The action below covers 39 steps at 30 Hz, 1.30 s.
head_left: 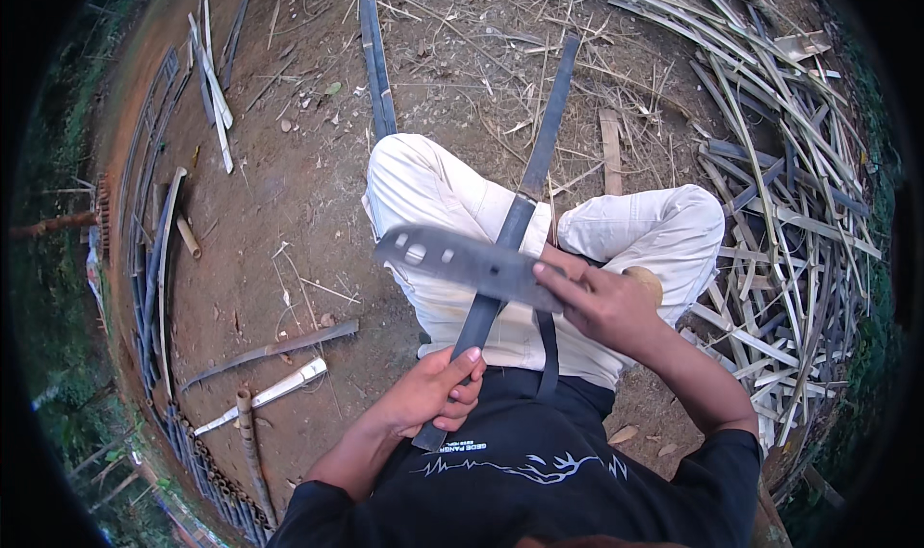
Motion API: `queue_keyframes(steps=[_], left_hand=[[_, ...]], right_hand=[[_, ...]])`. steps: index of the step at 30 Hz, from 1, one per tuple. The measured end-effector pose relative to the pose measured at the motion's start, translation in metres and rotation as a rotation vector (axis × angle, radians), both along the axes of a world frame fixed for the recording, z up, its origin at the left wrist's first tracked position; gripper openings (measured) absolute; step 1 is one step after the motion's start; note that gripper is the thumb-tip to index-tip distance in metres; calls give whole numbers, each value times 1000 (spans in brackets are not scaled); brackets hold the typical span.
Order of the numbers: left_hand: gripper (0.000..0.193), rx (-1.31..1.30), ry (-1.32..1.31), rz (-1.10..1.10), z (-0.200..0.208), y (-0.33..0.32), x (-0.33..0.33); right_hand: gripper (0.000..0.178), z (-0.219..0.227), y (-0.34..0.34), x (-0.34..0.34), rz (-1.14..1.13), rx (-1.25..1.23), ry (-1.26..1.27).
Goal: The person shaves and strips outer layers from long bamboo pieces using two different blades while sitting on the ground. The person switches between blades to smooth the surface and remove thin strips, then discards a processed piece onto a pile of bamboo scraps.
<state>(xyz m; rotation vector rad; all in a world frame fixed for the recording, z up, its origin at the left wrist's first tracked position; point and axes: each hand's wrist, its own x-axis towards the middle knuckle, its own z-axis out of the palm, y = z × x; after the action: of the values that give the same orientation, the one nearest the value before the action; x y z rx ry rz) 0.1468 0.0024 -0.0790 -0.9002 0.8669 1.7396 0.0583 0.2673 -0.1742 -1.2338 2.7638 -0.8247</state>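
Trainee: Location of workpiece?

Instructor: The dark strip point(517, 223) runs lengthwise between the bent knees of the white trousers point(423, 182). Its near end reaches the black shirt point(539, 433); its far end points ahead, over the littered ground point(298, 192).

Trainee: Condition of left grip?

Instructor: The left hand point(435, 391) grasps the strip close to the near end, fingers wrapped around it and thumb uppermost.

Trainee: Condition of right grip?

Instructor: The right hand point(606, 307) is clenched on the broad knife point(469, 271) (its handle is largely hidden by that hand). The dark, slotted blade point(432, 256) is directed leftward and crosses over the strip. Blade is blurred; contact with the strip cannot be determined.

Trainee: Surrounding stock?

Instructor: Right side: a disordered heap of pale and dark strips point(781, 211). Ahead of the left knee: narrow dark lengths point(377, 67), side by side. Left side: pale slats point(218, 105) and, nearer the body, a bamboo pole point(255, 457).
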Motion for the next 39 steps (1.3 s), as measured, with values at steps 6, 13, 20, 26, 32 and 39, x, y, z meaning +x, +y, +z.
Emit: queue_keyframes(steps=[6, 13, 20, 26, 32, 39], left_hand=[[29, -21, 5, -18, -3, -7, 2], [28, -54, 10, -32, 1, -10, -1], [28, -68, 34, -48, -2, -6, 0], [29, 83, -33, 59, 0, -7, -5], [30, 315, -105, 249, -2, -12, -10], [30, 352, -116, 277, -1, -18, -15]], right_hand=[[62, -13, 18, -31, -131, 201, -153], [62, -8, 20, -50, -124, 261, -197], [69, -5, 24, -46, -85, 274, -179], [68, 9, 32, -30, 33, 245, -57], [63, -9, 40, -38, -121, 227, -60], [66, -14, 40, -61, -292, 209, -218]])
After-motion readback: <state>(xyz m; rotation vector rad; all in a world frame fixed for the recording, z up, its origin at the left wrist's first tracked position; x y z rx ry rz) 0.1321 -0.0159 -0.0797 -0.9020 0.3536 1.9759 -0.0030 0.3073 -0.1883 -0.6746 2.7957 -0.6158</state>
